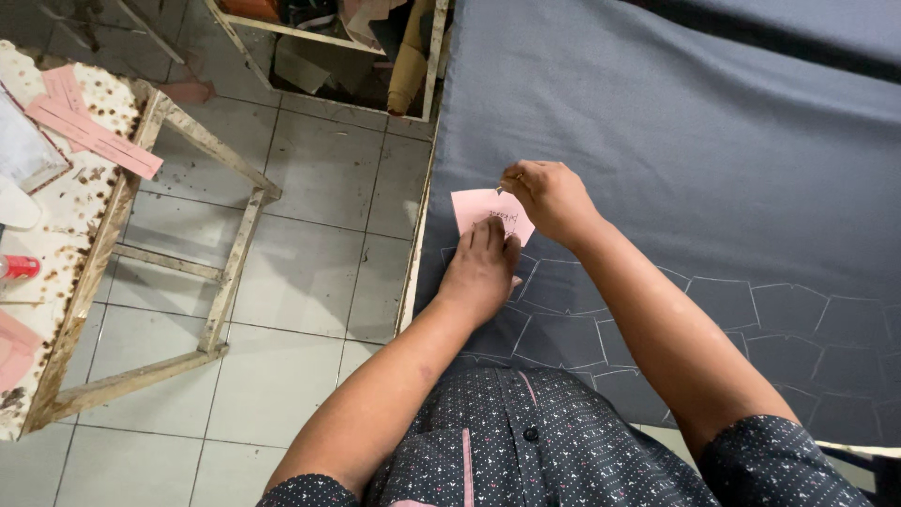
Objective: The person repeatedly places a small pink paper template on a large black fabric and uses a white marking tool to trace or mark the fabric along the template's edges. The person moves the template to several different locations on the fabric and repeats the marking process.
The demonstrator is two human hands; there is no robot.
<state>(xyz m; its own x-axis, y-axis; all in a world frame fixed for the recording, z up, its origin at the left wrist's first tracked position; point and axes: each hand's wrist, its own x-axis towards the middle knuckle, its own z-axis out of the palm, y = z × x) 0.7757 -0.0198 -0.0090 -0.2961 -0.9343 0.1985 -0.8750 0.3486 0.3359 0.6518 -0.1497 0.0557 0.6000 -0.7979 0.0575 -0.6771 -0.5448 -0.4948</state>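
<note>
The left hand (483, 268) lies palm down, fingers held together and stretched flat, pressing the lower part of a pink paper template (488, 212) against the dark grey cloth (676, 150). Its fingertips cover the template's near edge. The right hand (549, 197) is curled shut just beside the template's upper right corner, thumb and fingers pinched around a small pale marking tool, likely chalk (503, 184); only its tip shows, so its exact kind cannot be told. That tip touches the template's top edge.

The template is a small 4-sided piece lying flat near the cloth's left border. Its long axis runs roughly left to right across the view, tilted slightly, the right end lower and nearer the person. Some writing sits on its right half.

Pale outlines (751, 319) of similar shapes are drawn in rows on the cloth, running from under the left hand toward the right edge. The cloth covers a table whose pale edge (418, 235) runs beside a tiled floor (310, 272). To the left stands a worn, rust-spotted wooden bench (103, 244) carrying long pink paper strips (89, 131). The person's dark dotted shirt (526, 451) fills the bottom of the view.
</note>
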